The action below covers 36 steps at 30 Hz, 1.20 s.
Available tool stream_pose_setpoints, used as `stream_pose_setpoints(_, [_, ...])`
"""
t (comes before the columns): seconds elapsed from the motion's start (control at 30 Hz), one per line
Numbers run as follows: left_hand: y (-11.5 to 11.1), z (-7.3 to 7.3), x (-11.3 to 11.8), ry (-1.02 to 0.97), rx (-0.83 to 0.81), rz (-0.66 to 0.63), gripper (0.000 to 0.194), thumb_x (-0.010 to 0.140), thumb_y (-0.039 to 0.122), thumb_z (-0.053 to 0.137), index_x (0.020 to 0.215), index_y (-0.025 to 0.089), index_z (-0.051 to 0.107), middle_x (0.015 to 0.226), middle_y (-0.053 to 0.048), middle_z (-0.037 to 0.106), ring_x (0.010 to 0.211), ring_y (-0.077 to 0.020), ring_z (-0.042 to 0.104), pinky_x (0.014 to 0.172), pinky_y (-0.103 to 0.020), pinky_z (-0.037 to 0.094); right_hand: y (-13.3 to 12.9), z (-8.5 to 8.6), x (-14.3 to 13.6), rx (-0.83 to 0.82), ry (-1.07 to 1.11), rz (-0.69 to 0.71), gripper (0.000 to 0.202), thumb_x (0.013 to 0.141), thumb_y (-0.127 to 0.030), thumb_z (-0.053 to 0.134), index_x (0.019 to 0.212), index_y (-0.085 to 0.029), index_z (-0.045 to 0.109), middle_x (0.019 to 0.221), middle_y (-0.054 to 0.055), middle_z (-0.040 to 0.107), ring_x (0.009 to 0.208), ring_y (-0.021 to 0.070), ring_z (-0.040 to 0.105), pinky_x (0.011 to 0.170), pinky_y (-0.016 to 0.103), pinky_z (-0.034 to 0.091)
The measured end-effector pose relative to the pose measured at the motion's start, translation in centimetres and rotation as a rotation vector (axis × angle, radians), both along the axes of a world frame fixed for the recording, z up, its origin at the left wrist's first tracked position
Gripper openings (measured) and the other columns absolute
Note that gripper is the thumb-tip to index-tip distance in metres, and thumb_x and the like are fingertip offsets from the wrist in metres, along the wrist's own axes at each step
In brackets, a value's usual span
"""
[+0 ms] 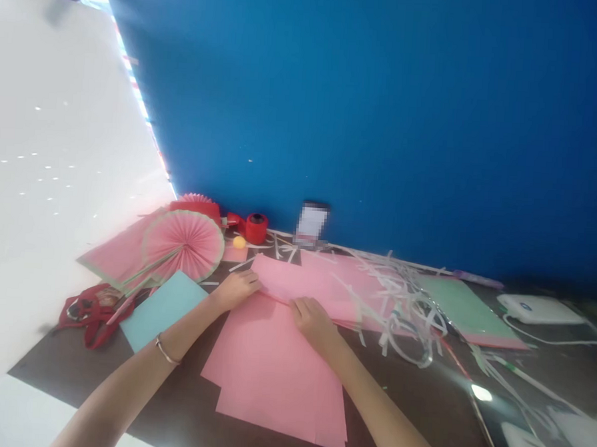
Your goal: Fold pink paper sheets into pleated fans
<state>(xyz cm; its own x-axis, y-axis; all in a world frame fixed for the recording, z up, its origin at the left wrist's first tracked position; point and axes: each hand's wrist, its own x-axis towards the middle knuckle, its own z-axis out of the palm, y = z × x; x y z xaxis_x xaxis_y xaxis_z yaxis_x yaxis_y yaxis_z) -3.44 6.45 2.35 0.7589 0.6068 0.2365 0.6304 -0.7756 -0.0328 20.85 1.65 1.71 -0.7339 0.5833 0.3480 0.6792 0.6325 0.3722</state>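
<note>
Pink paper sheets (280,376) lie overlapping on the dark tabletop in front of me. Across their far end runs a pink paper strip with a folded edge (278,276). My left hand (238,288), with a bangle at the wrist, is closed on the left end of that fold. Farther right along the same edge, my right hand (314,323) pinches the paper, its fingertips on the crease. Exactly how many layers are between the fingers is hidden. More pink paper (340,286) lies just beyond my right hand.
Left of me are a round pleated pink fan (198,235), a light blue sheet (166,310) and a red strappy item (93,313). A red tape roll (256,228) and a phone (312,223) stand by the blue wall. White paper scraps (413,323) and a green sheet (467,302) are right.
</note>
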Motion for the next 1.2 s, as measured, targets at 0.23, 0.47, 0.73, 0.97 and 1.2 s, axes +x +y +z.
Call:
stream_pose_setpoints(0.23, [-1.2,0.4,3.3,0.081,0.066,-0.014,0.012,0.085,0.008,0.043,0.085,0.015,0.053,0.084,-0.006,0.054,0.077,-0.0182,0.050,0.063,-0.030,0.038,0.2,-0.4,0.2,0.016,-0.011,0.049,0.020,0.077,0.003,0.042,0.077,-0.013,0.053,0.067,0.005,0.049,0.063,0.0181,0.044,0.060,0.032,0.036])
stream_pose_setpoints(0.47, [-0.7,-0.9,3.7,0.119,0.035,-0.031,0.011,0.085,0.010,0.045,0.086,0.014,0.055,0.080,-0.006,0.053,0.075,-0.0179,0.051,0.056,-0.028,0.038,-0.3,0.1,1.0,0.002,0.001,-0.007,0.020,0.081,0.001,0.039,0.077,-0.014,0.052,0.069,0.004,0.048,0.064,0.0181,0.044,0.060,0.031,0.035])
stream_pose_setpoints(0.73, [-0.1,-0.7,1.2,0.133,0.014,0.009,0.018,0.085,0.007,0.041,0.091,0.014,0.056,0.090,-0.007,0.054,0.081,-0.0177,0.052,0.063,-0.028,0.041,-0.9,-0.1,4.9,-0.058,-0.032,-0.030,0.025,0.074,0.006,0.038,0.076,-0.014,0.052,0.071,0.006,0.049,0.065,0.0192,0.044,0.060,0.031,0.035])
stream_pose_setpoints(0.97, [0.5,-1.0,0.3,-0.009,-0.069,-0.010,0.023,0.091,0.022,0.039,0.094,0.016,0.061,0.085,-0.006,0.058,0.082,-0.0166,0.054,0.072,-0.028,0.042,-1.3,-0.6,6.8,-0.138,0.076,0.023,0.026,0.081,0.002,0.034,0.082,-0.014,0.054,0.074,0.007,0.050,0.070,0.0189,0.047,0.067,0.032,0.038])
stream_pose_setpoints(1.2, [1.8,-0.5,-0.9,-0.322,-0.341,0.020,0.029,0.087,0.040,0.046,0.090,0.023,0.070,0.085,-0.003,0.065,0.080,-0.0136,0.057,0.073,-0.023,0.042,0.1,-1.0,7.7,-0.435,0.291,-0.067,0.023,0.087,-0.011,0.037,0.077,-0.018,0.056,0.076,0.006,0.056,0.073,0.0183,0.051,0.070,0.032,0.042])
